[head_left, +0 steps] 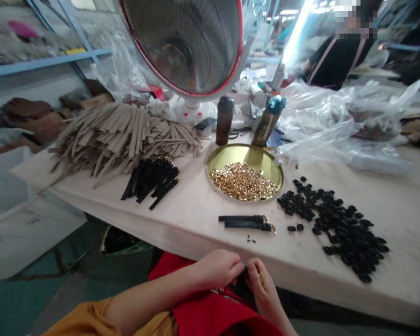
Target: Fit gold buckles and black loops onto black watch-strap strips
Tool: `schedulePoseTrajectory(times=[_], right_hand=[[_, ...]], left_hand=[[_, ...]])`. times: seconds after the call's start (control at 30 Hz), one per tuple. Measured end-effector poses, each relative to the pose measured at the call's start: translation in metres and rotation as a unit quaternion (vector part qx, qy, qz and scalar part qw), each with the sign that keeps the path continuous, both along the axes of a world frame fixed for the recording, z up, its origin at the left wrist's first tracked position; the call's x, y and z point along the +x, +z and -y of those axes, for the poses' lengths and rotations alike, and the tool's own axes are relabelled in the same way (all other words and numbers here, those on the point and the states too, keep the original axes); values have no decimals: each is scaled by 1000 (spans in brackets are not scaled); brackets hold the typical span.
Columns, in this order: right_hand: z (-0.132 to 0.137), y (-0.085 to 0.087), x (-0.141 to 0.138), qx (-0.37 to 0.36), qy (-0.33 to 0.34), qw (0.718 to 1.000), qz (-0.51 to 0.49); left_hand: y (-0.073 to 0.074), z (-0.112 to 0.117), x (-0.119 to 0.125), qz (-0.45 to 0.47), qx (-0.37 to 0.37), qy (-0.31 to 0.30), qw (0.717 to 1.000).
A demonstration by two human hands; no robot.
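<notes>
Just off the table's front edge, over a red apron (210,317), my left hand (219,268) is closed with its fingertips pinching. Close beside it, my right hand (264,284) is pinched too. A dark piece that looks like a black strap (244,272) shows between the fingertips, mostly hidden. Something small and gold glints at my right fingers; whether it is a buckle or a ring I cannot tell. On the table in front of the hands lie two black straps (247,225) with gold buckles at their right ends, and a few tiny black bits (251,239).
A gold tray (276,170) holds many small gold buckles (243,182). Black loops (339,228) are heaped to its right. Leftward lie black straps (152,177) and a large pile of beige strips (115,130). Behind stand a fan (185,46), a bottle (224,121) and plastic bags (318,116).
</notes>
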State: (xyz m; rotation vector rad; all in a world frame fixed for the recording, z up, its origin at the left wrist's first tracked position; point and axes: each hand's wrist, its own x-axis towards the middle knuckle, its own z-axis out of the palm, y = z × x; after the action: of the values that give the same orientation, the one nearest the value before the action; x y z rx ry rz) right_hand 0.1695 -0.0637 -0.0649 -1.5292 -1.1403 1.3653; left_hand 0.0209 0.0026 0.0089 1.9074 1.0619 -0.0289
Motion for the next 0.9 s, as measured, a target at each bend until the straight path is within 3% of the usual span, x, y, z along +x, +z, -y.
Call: schedulePoseTrajectory(times=[0.17,0.37,0.5,0.67,0.8,0.9], right_hand=[[-20,-4,0,83,-46,993,68],[-30,-3,0,135,22,989,49],[-32,2,-2,120,53,991,25],[-39,8,2,104,22,994,35],[-41,12,6,125,9,991,53],[-44,15,11,134,4,989,63]], left_hand=[[-5,-10,-7,50,-95,72,992],[-12,-9,-10,121,-175,99,972],[-6,-11,-7,118,-138,92,979],[1,-23,-10,92,-65,68,991],[2,-28,-7,93,-86,44,991],[0,-30,4,106,-59,18,992]])
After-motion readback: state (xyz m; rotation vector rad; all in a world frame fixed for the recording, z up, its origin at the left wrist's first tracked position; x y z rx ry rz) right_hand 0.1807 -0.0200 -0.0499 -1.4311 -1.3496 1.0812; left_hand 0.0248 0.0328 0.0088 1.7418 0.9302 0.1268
